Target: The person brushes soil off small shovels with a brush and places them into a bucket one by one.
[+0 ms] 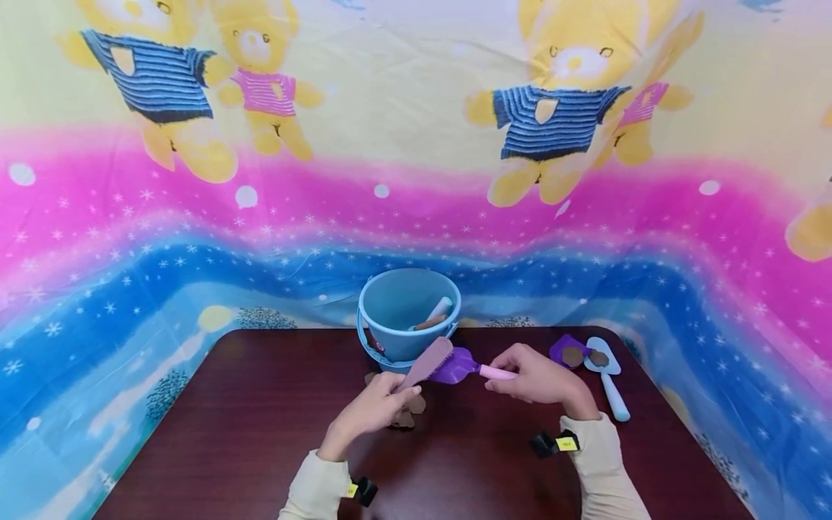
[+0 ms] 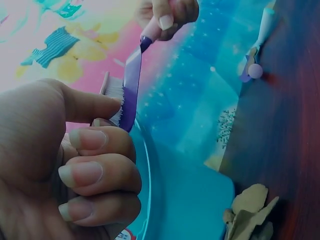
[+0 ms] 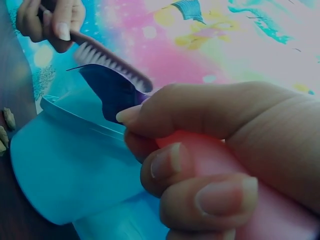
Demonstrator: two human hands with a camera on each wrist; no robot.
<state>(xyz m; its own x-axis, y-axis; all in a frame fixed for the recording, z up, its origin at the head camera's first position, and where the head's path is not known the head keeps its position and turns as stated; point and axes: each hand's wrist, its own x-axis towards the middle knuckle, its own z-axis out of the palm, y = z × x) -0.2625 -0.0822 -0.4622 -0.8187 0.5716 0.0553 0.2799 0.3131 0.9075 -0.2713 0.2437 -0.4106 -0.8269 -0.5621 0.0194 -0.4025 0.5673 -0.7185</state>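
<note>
My left hand (image 1: 373,404) grips a pinkish-brown brush (image 1: 425,363) with pale bristles. My right hand (image 1: 536,375) holds a toy shovel (image 1: 453,366) by its pink handle (image 3: 225,175); the blade is purple. In the left wrist view the bristles (image 2: 115,95) touch the purple blade (image 2: 132,82). Both tools are close to the front rim of a light blue bucket (image 1: 406,348). Inside the bucket lean a pale-handled tool (image 1: 442,309) and something orange-brown (image 1: 431,322), partly hidden.
Brown flat lumps (image 1: 406,417) lie on the dark table (image 1: 260,404) before the bucket, partly behind my left hand. At the right edge are a light blue trowel (image 1: 614,397) and a purple piece (image 1: 562,342), with brown lumps on them. A printed cloth (image 1: 390,144) hangs behind.
</note>
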